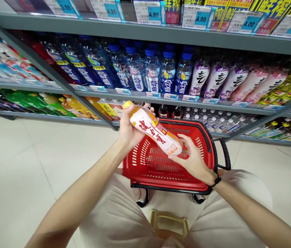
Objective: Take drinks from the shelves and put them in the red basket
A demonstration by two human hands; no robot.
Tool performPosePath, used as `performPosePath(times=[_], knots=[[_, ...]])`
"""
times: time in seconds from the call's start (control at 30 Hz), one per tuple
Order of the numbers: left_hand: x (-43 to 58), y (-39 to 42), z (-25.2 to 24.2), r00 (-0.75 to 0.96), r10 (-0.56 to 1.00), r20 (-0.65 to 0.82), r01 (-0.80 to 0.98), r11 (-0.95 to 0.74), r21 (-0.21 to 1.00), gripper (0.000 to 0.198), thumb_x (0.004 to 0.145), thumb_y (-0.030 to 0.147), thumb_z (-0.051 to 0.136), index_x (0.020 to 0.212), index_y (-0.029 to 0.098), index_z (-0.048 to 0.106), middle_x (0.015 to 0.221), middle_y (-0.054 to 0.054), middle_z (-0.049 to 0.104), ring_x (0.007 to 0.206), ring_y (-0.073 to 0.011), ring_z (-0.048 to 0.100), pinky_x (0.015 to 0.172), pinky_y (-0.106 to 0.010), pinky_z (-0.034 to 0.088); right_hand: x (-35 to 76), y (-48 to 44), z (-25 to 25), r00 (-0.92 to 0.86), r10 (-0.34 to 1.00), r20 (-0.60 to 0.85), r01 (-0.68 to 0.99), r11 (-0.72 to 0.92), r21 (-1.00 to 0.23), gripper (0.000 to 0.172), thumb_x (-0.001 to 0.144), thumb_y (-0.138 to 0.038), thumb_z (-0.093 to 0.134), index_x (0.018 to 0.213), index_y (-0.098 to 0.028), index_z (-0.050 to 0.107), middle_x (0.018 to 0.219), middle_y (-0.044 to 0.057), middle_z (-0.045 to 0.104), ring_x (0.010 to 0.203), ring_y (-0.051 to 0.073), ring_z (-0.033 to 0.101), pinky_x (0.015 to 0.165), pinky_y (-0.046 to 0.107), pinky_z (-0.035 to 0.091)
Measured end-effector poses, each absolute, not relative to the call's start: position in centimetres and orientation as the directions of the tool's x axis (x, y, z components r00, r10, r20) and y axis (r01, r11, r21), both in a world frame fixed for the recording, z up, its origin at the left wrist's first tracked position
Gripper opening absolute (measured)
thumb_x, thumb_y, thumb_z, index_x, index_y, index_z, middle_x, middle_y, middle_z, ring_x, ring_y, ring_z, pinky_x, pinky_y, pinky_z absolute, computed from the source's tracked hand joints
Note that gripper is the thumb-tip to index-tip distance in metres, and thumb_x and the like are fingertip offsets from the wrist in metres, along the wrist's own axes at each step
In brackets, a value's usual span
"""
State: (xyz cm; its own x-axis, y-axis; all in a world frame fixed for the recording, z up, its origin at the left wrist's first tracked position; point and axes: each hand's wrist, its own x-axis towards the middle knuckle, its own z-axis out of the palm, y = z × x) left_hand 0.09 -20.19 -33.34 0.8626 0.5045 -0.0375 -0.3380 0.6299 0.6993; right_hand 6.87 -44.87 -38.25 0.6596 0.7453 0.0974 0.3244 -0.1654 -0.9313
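Orange drink bottle [154, 130] held w/ both hands over red basket [145, 162]

Left hand [130, 129] wrapped round the yellow-cap end, right hand [193, 159] fingers curled under the base. Bottle tilted, above basket's far rim, not touching it. Shelf edge [160, 100] just behind; bare floor [18, 165] to the left, stool [169, 224] btwn knees.

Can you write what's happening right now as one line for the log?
left hand: holds orange drink bottle near cap | right hand: supports bottle base | bottle: tilted, above red basket | behind: drink shelves
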Motion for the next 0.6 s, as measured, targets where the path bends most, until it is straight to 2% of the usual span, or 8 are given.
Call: performPosePath(times=[0.13,0.23,0.33,0.4,0.5,0.6], knots=[[0.4,-20.0,-33.8,0.878,0.478,-0.018,-0.335,0.641,0.691,0.043,0.078,0.055,0.076,0.101,0.019,0.070,0.103,-0.006,0.073,0.093,-0.0192,0.071,0.091,-0.037,0.064,7.5,-44.8,-38.1,0.650,0.748,0.134,0.442,-0.228,-0.868,0.083,0.084,-0.040,0.088,0.153,-0.027,0.044,0.153,0.014,0.059,0.137,0.031,0.062,0.117,0.054,0.051],[0.5,-20.2,-33.8,0.873,0.487,-0.028,-0.304,0.589,0.749,0.038,0.081,0.055,0.073,0.096,0.021,0.068,0.103,-0.008,0.073,0.097,-0.0227,0.074,0.091,-0.040,0.064,8.2,-44.8,-38.1,0.618,0.769,0.165,0.534,-0.256,-0.806,0.085,0.084,-0.034,0.087,0.155,-0.026,0.040,0.155,0.015,0.056,0.138,0.033,0.060,0.117,0.057,0.050],[0.5,-20.3,-33.8,0.887,0.459,-0.042,-0.210,0.483,0.850,0.044,0.078,0.059,0.073,0.098,0.020,0.069,0.106,-0.011,0.075,0.106,-0.0290,0.075,0.091,-0.042,0.064,9.1,-45.0,-38.3,0.582,0.793,0.179,0.608,-0.279,-0.743,0.090,0.085,-0.028,0.083,0.160,-0.027,0.033,0.153,0.015,0.053,0.137,0.034,0.060,0.115,0.059,0.052],[0.4,-20.1,-34.0,0.914,0.400,-0.061,-0.108,0.388,0.915,0.047,0.075,0.059,0.078,0.099,0.019,0.071,0.106,-0.013,0.077,0.106,-0.0319,0.076,0.085,-0.040,0.066,9.7,-45.1,-38.4,0.567,0.807,0.167,0.663,-0.327,-0.673,0.091,0.086,-0.022,0.079,0.162,-0.026,0.030,0.147,0.016,0.052,0.134,0.035,0.060,0.112,0.059,0.054],[0.8,-19.6,-34.7,0.919,0.330,-0.215,0.129,0.263,0.956,0.046,0.078,0.058,0.080,0.099,0.017,0.072,0.100,-0.014,0.079,0.096,-0.0319,0.077,0.064,-0.033,0.065,11.1,-45.1,-38.5,0.540,0.833,0.120,0.744,-0.406,-0.530,0.090,0.085,-0.010,0.072,0.163,-0.021,0.030,0.141,0.017,0.050,0.131,0.034,0.059,0.108,0.054,0.057],[2.2,-20.1,-35.8,0.871,0.358,-0.335,0.275,0.210,0.938,0.045,0.084,0.054,0.077,0.104,0.014,0.071,0.099,-0.015,0.079,0.087,-0.0282,0.077,0.055,-0.030,0.064,12.9,-44.9,-38.1,0.514,0.858,0.004,0.793,-0.473,-0.384,0.074,0.087,-0.008,0.069,0.155,-0.013,0.040,0.140,0.019,0.051,0.130,0.033,0.058,0.100,0.049,0.060]])
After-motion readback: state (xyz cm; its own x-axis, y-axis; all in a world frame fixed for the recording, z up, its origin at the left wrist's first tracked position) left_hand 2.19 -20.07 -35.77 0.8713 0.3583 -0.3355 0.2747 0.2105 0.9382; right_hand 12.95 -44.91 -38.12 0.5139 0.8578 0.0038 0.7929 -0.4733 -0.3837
